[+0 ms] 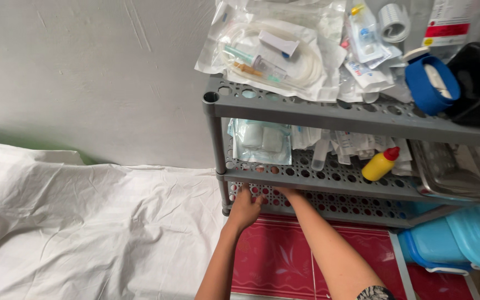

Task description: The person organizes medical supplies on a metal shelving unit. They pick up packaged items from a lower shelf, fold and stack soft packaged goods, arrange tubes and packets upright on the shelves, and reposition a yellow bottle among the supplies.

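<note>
Both hands reach under the grey rack's middle shelf (329,178), left hand (245,208) spread wide on the perforated bottom shelf (329,204), right hand (285,192) mostly hidden, grip unclear, apparently feeling for something, likely needing a deeper reach.

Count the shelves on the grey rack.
3. The top shelf holds sealed medical packets, the middle shelf holds a yellow squeeze bottle, and the bottom shelf is where both hands reach. A lower one may be hidden.
</note>
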`<state>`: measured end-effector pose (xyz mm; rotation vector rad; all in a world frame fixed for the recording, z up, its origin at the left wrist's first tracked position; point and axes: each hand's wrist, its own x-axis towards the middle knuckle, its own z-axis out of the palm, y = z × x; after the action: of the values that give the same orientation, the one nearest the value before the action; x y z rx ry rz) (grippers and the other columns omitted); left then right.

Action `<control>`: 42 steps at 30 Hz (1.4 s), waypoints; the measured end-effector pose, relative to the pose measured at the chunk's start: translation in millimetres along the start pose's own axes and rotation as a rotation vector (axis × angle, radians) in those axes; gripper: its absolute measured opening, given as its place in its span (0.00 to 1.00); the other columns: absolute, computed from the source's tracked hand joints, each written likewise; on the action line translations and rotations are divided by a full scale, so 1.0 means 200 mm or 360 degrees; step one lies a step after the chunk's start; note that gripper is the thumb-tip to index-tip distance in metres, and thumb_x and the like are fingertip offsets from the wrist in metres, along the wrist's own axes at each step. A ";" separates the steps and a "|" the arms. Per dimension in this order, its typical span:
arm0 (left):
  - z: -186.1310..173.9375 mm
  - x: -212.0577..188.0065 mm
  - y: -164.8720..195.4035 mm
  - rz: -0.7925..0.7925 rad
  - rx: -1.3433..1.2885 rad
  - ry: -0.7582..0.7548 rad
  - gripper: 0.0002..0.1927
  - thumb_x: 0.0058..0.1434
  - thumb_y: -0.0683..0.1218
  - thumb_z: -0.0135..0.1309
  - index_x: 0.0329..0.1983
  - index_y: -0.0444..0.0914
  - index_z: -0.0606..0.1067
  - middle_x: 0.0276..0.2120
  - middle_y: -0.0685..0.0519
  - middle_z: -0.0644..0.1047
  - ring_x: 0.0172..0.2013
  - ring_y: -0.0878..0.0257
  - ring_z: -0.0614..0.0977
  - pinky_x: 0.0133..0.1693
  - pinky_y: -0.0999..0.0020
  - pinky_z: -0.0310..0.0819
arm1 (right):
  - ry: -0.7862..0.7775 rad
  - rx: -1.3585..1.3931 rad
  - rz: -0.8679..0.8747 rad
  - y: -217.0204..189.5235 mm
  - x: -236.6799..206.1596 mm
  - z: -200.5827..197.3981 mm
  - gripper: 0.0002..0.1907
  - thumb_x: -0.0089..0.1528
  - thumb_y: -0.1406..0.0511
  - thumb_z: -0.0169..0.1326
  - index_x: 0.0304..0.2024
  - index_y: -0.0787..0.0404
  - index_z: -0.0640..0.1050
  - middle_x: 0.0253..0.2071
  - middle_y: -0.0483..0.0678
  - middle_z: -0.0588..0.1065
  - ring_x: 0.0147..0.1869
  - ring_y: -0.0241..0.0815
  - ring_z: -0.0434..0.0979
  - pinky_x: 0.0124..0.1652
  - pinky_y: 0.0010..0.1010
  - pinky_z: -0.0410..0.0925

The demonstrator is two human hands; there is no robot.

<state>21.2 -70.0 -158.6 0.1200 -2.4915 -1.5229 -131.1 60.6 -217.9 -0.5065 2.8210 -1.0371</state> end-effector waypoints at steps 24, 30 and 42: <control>-0.04 0.08 -0.01 -0.0309 0.0074 -0.0225 0.21 0.64 0.49 0.53 0.57 0.34 0.73 0.52 0.37 0.78 0.55 0.42 0.79 0.56 0.55 0.71 | 0.0182 -0.0181 0.0121 0.02 0.07 -0.01 0.27 0.66 0.53 0.48 0.62 0.61 0.66 0.51 0.62 0.74 0.52 0.56 0.75 0.50 0.46 0.70; -0.11 0.06 0.19 -0.0186 0.0087 -0.0368 0.24 0.64 0.49 0.55 0.59 0.33 0.70 0.54 0.36 0.76 0.56 0.40 0.76 0.55 0.53 0.70 | 0.0148 -0.0171 0.0107 -0.02 0.02 -0.06 0.26 0.67 0.53 0.46 0.62 0.60 0.66 0.51 0.62 0.74 0.51 0.55 0.75 0.50 0.46 0.71; -0.34 0.03 0.59 -0.0045 0.0592 -0.0189 0.15 0.62 0.53 0.54 0.47 0.40 0.77 0.40 0.44 0.83 0.43 0.44 0.83 0.44 0.50 0.76 | -0.0263 -0.0144 -0.0421 -0.24 -0.45 -0.13 0.24 0.61 0.59 0.59 0.57 0.61 0.72 0.55 0.61 0.72 0.58 0.56 0.71 0.54 0.46 0.66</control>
<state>35.8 -75.9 -24.3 0.1269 -2.8541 -1.0875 -39.5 73.2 -169.1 -0.9497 2.7139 -0.8612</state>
